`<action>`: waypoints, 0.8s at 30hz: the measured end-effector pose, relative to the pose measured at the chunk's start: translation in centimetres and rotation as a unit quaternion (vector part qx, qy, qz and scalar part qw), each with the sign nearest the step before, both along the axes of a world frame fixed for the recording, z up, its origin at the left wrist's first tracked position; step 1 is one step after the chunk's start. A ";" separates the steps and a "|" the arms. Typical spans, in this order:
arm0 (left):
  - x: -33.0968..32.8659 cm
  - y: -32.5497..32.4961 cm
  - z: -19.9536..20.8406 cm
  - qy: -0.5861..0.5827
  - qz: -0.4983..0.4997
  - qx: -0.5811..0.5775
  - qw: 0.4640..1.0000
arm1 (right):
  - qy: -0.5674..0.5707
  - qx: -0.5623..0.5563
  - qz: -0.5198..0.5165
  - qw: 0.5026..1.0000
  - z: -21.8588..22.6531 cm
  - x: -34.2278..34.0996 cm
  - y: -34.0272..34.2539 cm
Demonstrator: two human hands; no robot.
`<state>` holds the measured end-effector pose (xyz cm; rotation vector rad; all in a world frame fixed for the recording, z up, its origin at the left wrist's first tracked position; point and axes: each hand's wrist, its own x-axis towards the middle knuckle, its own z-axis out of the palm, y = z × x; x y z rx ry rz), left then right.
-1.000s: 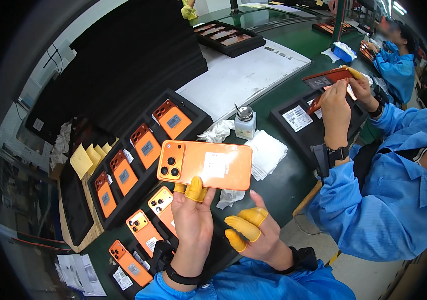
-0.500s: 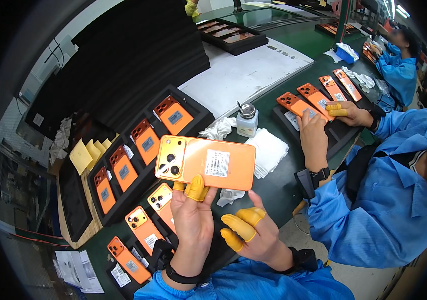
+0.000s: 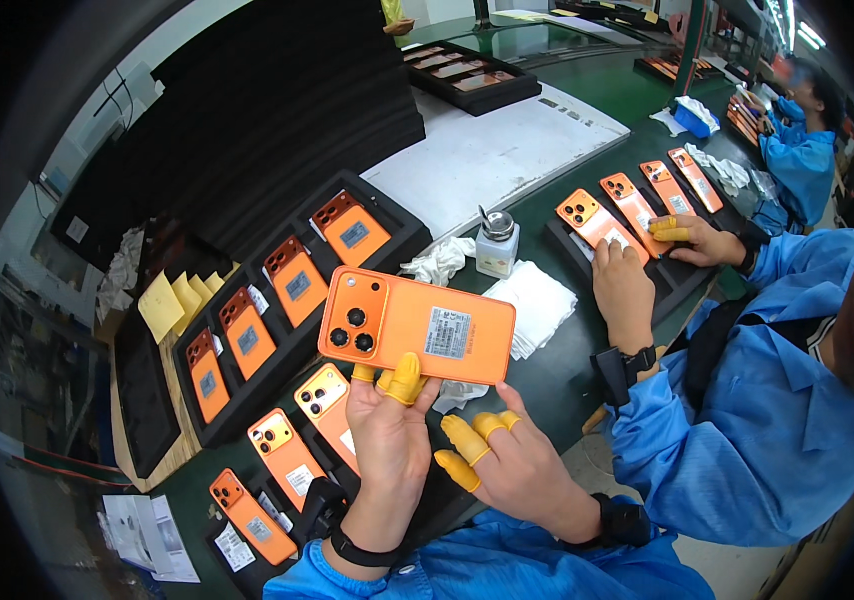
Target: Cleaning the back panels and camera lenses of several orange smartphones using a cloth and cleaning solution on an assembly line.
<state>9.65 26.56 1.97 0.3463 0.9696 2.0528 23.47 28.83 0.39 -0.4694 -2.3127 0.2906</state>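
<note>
The fingers (image 3: 405, 376) of the left hand (image 3: 392, 442) pinch the bottom edge of an orange phone (image 3: 409, 345), with no gap that I can see. Some of the tips go behind it, so I can't see those. The phone is held up over the green counter (image 3: 572, 385), back side showing, a little lower at its right end. The right hand (image 3: 529, 468) has its fingers softly bent and a bit apart, and I see nothing held in them. One bare fingertip is right by the phone's low right corner; I can't tell if it touches. Thin yellow covers, a bit wrinkly, sit on fingers of both hands.

The phone is flat and smooth with round corners. It has a raised block with three round black lenses, and a pale sticker (image 3: 447, 332). Four more orange phones sit slanted in a dull black tray (image 3: 407, 236). Three others (image 3: 287, 458) lie closer to the person. Past the held phone are a squarish see-through bottle (image 3: 498, 248) with a shiny silver top, a crumpled white cloth (image 3: 439, 262) and flat, soft-looking white wipes (image 3: 539, 303).
</note>
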 end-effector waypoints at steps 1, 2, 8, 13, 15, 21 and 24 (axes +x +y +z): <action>0.0 0.0 0.0 0.013 -0.002 -0.012 1.000 | -0.001 0.001 0.002 1.000 -0.1 0.0 0.0; 0.0 0.0 0.0 0.011 0.000 -0.011 1.000 | -0.003 -0.006 0.001 1.000 -0.2 0.0 0.0; 0.2 0.2 0.1 -0.012 -0.021 -0.009 1.000 | 0.004 -0.034 0.002 0.999 0.0 0.1 -0.1; 0.1 0.7 -0.4 -0.001 -0.034 -0.029 0.999 | 0.061 -0.033 0.006 0.998 0.0 0.0 -0.8; 0.2 0.7 -0.4 -0.009 -0.031 -0.027 0.999 | 0.093 -0.040 0.033 0.994 0.0 -0.1 -1.3; 0.3 0.3 -0.8 0.000 -0.080 -0.043 0.996 | 0.120 -0.060 0.048 0.990 -0.8 -0.9 -2.3; 0.3 0.4 -0.8 -0.010 -0.098 -0.038 0.994 | 0.123 -0.056 0.047 0.990 -0.5 -0.8 -2.4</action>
